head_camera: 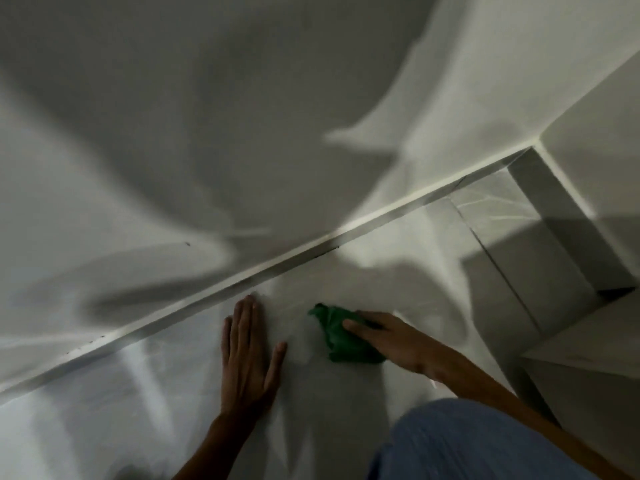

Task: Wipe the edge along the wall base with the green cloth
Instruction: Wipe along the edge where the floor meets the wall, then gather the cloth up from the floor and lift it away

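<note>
On the floor (311, 403), short of the skirting (277, 263), the cloth (341, 336) lies bunched under the right hand (388, 337). The fingers press down on it, thumb on top; it is pinned, not gripped in a fist. The cloth does not touch the skirting; bare floor shows between them.

The left hand (247, 351) lies flat and spread on the floor, fingertips close to the skirting, holding nothing. It appears to serve as a brace.

Risks from this position:
- A stroke run parallel to the skirting at this offset would likely clean floor only and miss the edge.
- The bunched cloth may roll under the palm, so that skin meets the skirting instead.
- The glossy floor may let the braced left hand slip.
- A stroke away from the corner (535, 148) would run into the left hand.
</note>
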